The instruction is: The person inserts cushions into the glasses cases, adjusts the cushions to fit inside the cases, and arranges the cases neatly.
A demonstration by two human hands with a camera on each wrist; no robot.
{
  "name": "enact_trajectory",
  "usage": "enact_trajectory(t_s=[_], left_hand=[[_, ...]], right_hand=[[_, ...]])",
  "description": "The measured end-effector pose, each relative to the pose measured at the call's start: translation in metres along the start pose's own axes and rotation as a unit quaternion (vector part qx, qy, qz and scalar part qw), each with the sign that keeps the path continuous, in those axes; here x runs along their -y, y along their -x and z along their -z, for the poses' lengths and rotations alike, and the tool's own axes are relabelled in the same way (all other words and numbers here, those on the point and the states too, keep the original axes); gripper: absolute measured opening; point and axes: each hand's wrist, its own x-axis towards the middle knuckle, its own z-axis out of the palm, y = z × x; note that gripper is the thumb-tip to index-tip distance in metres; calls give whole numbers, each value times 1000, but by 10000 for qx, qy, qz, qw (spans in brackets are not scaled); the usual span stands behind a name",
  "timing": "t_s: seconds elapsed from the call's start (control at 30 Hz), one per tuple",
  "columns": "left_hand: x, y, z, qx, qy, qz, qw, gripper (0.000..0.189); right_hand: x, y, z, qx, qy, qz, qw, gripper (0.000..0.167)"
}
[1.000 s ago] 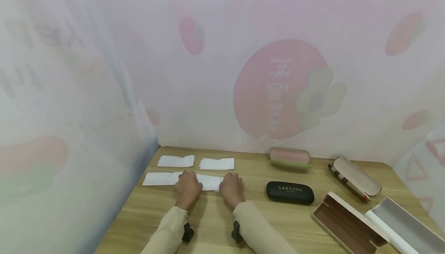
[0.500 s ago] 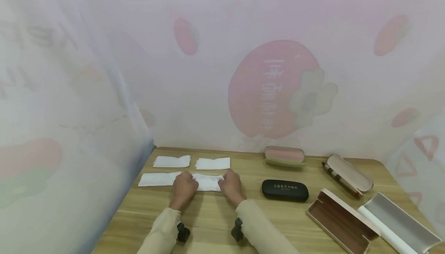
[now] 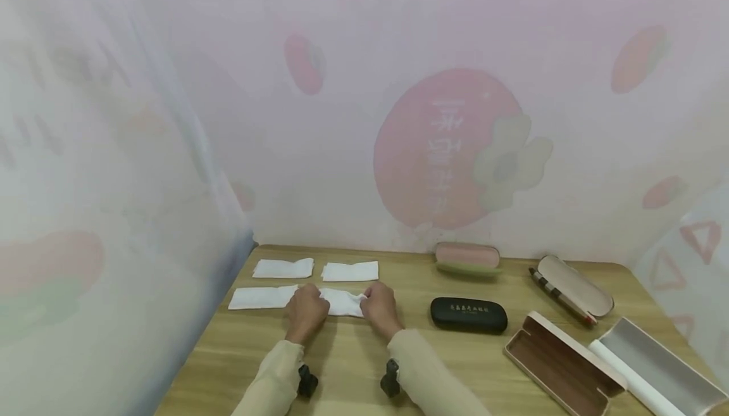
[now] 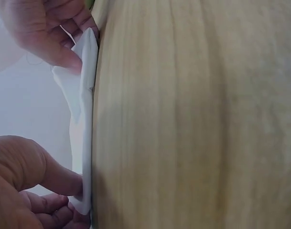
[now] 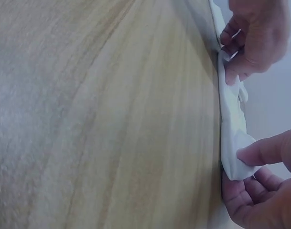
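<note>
A folded white cloth (image 3: 343, 302) lies near the left middle of the table, its two ends held. My left hand (image 3: 307, 311) pinches its left end, and my right hand (image 3: 380, 310) pinches the right end, where the cloth wrinkles up slightly. In the left wrist view, the left thumb (image 4: 64, 181) presses on the cloth with fingers beneath. The right wrist view has the right thumb (image 5: 262, 151) on top of the cloth's corner and fingers under it. Left of it lies another folded white cloth (image 3: 259, 297), its right end by my left hand.
Two folded white cloths, one at the left (image 3: 283, 268) and one beside it (image 3: 350, 271), lie behind. To the right are a black glasses case (image 3: 469, 315), a pink case (image 3: 467, 256), a beige case (image 3: 575, 284), an open brown-lined case (image 3: 558, 365) and an open grey-lined case (image 3: 660, 359).
The head view has turned slightly to the right. My right hand has shifted a little to the right relative to the table, and the cloth's right end now wrinkles upward beside it.
</note>
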Motion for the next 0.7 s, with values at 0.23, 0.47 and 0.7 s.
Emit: enact_trajectory(t_s=[0.23,0.47,0.7], left_hand=[[6,0,1,43,429,-45,9991,28],[9,8,5,54,737,8,9973,13],[-3,10,9,257,1133,-5,9932,14]], right_hand=[[-6,1,5,-140,-661,-75,9977,8],[-5,7,24,142,-876,-1,9961,9],[0,16,51,231,-1064,75,9940,12]])
